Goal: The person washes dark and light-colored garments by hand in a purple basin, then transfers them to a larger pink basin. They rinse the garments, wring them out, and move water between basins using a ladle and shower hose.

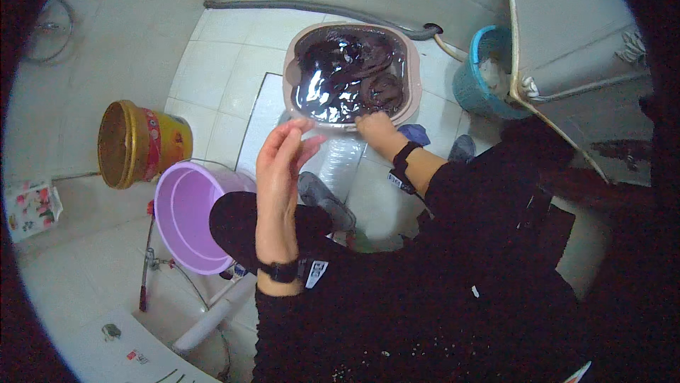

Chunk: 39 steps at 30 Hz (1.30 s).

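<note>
A pinkish-beige plastic basin on the floor holds dark water with dark, soaked cloth bunched in it. My right hand is closed on the basin's near rim. At the near left corner of that rim is my left hand, palm turned to the right, its fingers apart and slightly bent. Whether its fingertips touch the rim, I cannot tell. Clear, shiny streaks show below the near rim, between my hands; they look like water. A small blue-purple thing lies beside my right wrist.
On the left stand a yellow bucket and a purple bucket. A blue bucket with pale contents stands at the right, beside a long thin pole. A grey hose runs along the far wall. My grey shoe is just below the basin.
</note>
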Tool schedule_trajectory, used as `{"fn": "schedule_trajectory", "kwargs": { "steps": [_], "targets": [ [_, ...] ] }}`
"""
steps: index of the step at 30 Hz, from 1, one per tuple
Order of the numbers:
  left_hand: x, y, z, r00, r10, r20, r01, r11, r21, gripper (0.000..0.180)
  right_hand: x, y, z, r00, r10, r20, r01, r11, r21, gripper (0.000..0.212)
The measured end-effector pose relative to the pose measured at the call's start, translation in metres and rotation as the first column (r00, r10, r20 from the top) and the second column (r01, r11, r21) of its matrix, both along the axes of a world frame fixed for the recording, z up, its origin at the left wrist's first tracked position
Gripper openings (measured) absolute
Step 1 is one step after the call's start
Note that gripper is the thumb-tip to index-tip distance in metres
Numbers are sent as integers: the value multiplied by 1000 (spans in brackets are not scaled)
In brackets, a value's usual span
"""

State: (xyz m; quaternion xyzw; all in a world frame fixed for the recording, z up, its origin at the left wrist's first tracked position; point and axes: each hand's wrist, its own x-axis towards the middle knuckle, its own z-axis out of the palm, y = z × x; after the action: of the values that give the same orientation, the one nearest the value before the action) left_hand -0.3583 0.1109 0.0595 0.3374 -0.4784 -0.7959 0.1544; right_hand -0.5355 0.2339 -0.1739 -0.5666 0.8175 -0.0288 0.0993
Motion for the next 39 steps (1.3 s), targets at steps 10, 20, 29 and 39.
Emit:
{"fn": "schedule_trajectory", "kwargs": {
  "steps": [10, 20, 29, 39],
  "targets": [
    [-20, 17, -128, 983, 166, 85, -185, 916, 356, 24, 54, 48, 6, 991, 88, 96, -85, 996, -39, 13],
    [-23, 53, -227, 900, 185, 395, -141, 980, -139, 47, 102, 80, 27, 979, 143, 142, -158, 983, 96, 14],
    [-34, 72, -223, 771, -156, 617, 619, 411, -669, 57, 115, 89, 25, 973, 205, 105, -210, 976, 47, 10],
    [-21, 59, -242, 348, -277, 896, 903, 356, -241, 51, 83, 59, 49, 940, -11, 341, -116, 929, 350, 15]
  ]
}}
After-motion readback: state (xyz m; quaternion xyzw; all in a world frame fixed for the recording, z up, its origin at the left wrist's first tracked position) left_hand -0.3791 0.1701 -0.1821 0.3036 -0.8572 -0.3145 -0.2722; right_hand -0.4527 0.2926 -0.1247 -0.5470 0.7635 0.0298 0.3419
